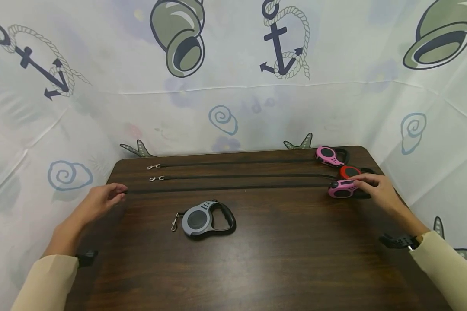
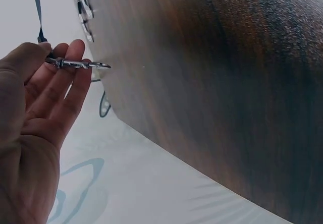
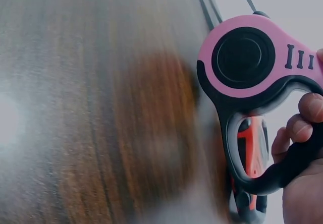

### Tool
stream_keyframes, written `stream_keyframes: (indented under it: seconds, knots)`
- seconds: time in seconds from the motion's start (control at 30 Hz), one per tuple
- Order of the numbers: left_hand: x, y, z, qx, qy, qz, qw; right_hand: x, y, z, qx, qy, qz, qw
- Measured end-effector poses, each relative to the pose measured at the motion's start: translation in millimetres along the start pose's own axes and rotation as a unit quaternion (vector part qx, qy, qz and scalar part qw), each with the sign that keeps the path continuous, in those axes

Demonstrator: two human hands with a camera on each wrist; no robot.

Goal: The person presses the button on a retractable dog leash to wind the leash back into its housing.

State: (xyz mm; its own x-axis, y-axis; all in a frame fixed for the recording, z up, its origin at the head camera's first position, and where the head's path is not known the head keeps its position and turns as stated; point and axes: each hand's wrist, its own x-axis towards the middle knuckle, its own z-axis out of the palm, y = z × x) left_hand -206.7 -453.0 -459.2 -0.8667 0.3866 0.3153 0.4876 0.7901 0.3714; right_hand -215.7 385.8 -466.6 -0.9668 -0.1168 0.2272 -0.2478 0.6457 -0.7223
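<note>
Three leashes lie pulled out across a dark wooden table (image 1: 280,259). My right hand (image 1: 367,186) grips the black handle (image 3: 292,163) of the nearest pink retractable leash (image 1: 341,189) (image 3: 252,57), fingers (image 3: 308,108) curled through the loop. Its black strap (image 1: 225,188) runs left to my left hand (image 1: 114,194), which pinches the metal clip (image 2: 81,64) between thumb and fingers (image 2: 60,77) at the table's left edge. A red leash (image 1: 349,172) (image 3: 252,143) and a second pink leash (image 1: 328,156) sit behind the held one.
A grey retracted leash (image 1: 206,220) with its clip (image 1: 174,223) lies in the middle of the table. The clips (image 1: 154,166) of the two back leashes rest at the far left. A nautical-print cloth (image 1: 233,86) hangs behind and around the table.
</note>
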Motion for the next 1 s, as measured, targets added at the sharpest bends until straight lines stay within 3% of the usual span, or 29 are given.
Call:
stream_keyframes:
  seconds: [0.2, 0.37, 0.57, 0.67, 0.8, 0.87, 0.93, 1.0]
  knots:
    - [3.4, 6.5, -5.7, -0.002, -0.012, -0.025, 0.9996, 7, 8, -9, 0.061, 0.012, 0.005, 0.998]
    - [2.2, 12.9, -10.2, -0.036, -0.009, -0.038, 0.9986, 11, 10, -19, 0.094, 0.010, 0.015, 0.995]
    - [-2.4, 15.9, -15.0, -0.092, -0.002, -0.067, 0.9935, 14, 8, -29, 0.137, -0.014, 0.059, 0.989]
    - [-4.4, 15.4, -17.8, -0.118, -0.005, -0.088, 0.9891, 15, 9, -31, 0.209, -0.028, 0.059, 0.976]
    - [-5.5, 13.9, -20.6, -0.131, -0.008, -0.107, 0.9855, 19, 11, -35, 0.341, -0.055, 0.033, 0.938]
    - [-5.1, 13.5, -21.7, -0.139, -0.012, -0.112, 0.9838, 21, 13, -37, 0.374, -0.067, 0.020, 0.925]
    - [-4.5, 14.2, -22.9, -0.144, -0.020, -0.114, 0.9827, 23, 14, -40, 0.385, -0.078, 0.011, 0.920]
    - [-3.9, 15.3, -23.8, -0.148, -0.026, -0.118, 0.9816, 25, 15, -42, 0.378, -0.086, 0.007, 0.922]
